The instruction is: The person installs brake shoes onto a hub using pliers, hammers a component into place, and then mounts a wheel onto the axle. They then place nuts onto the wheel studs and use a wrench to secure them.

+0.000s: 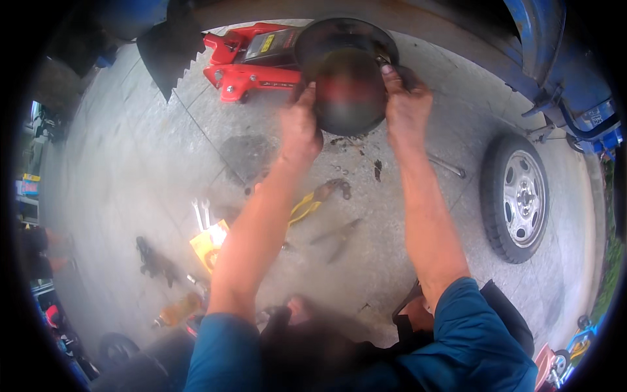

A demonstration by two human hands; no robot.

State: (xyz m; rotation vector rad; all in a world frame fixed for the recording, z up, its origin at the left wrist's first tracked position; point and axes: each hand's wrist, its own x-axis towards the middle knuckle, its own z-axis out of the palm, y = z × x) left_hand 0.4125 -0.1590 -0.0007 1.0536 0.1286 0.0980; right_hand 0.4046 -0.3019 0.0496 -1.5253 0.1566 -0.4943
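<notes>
"Where's the dark round part [349,98]?"

"Above the floor [163,196], appearing right of the red jack [228,73]."

"And the hands?"

"Both grasping it: left hand [300,125] at its left edge, right hand [408,108] at its right."

left grip [302,127]: on left rim of dark round part [349,98] | right grip [408,110]: on its right rim | part blurred, overlapping red floor jack [255,75] in view | yellow-handled pliers [307,206]: on concrete floor [130,176] | wheel [519,199]: far right

Smooth metallic-looking round part [349,108], glossy painted-metal jack [245,80], matt rubber tyre [496,206], dull concrete floor [124,176]
</notes>
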